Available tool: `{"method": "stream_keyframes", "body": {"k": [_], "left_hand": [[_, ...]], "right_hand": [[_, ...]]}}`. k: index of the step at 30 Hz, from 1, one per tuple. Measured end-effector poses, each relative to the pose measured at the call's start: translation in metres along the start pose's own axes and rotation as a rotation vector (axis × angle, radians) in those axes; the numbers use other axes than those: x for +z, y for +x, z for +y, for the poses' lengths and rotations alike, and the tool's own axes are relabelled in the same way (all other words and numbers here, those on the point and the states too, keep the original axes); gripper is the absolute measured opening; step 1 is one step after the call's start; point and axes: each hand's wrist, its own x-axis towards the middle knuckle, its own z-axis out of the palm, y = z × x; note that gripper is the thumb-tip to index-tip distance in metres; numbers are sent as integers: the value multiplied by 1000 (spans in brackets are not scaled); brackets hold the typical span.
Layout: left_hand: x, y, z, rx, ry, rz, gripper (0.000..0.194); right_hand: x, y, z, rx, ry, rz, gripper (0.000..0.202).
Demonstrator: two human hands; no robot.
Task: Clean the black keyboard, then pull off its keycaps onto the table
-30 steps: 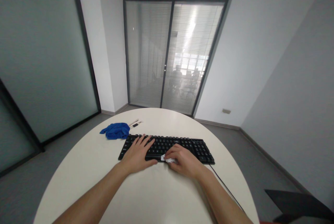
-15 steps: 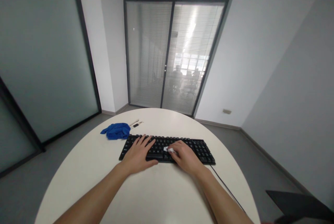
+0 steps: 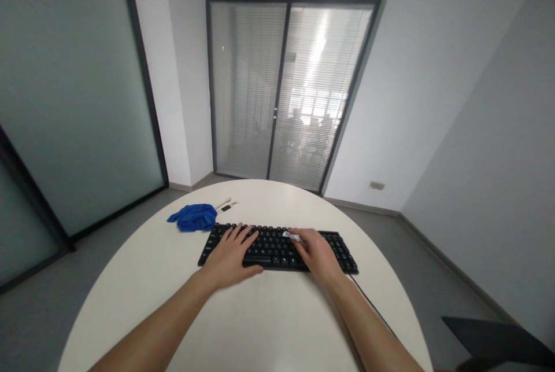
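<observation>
A black keyboard lies across the white round table. My left hand rests flat on its left part, fingers spread over the keys and thumb along the front edge. Pinched between the thumb and fingers of my right hand is a small crumpled white wipe, held at the upper keys right of the middle. The keyboard's right end shows beyond my right hand, and its cable runs toward the lower right beside my forearm.
On the table, a bunched blue cloth lies left of the keyboard's far corner. Beside it are thin sticks and a small black-handled tool. A black chair part stands at the lower right, beyond the table edge.
My right hand, with the white wipe, has moved right and away from me, from the lower middle keys to the upper keys. My left hand has stayed in place.
</observation>
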Motion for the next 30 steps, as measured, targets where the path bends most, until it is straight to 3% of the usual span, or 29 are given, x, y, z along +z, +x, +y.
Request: {"method": "stream_keyframes", "body": {"k": [3, 9, 15, 21, 30], "left_hand": [[1, 0, 0, 6, -3, 3, 88], [-1, 0, 1, -2, 13, -7, 89], [1, 0, 0, -4, 10, 1, 88], [2, 0, -1, 6, 8, 1, 88], [0, 0, 0, -1, 18, -6, 89]], "right_hand": [[-2, 0, 4, 12, 28, -13, 28], [-6, -2, -9, -62, 17, -206, 24], [-6, -3, -8, -56, -4, -198, 24], [-3, -1, 0, -14, -18, -63, 26], [-2, -1, 0, 49, -75, -116, 27]]}}
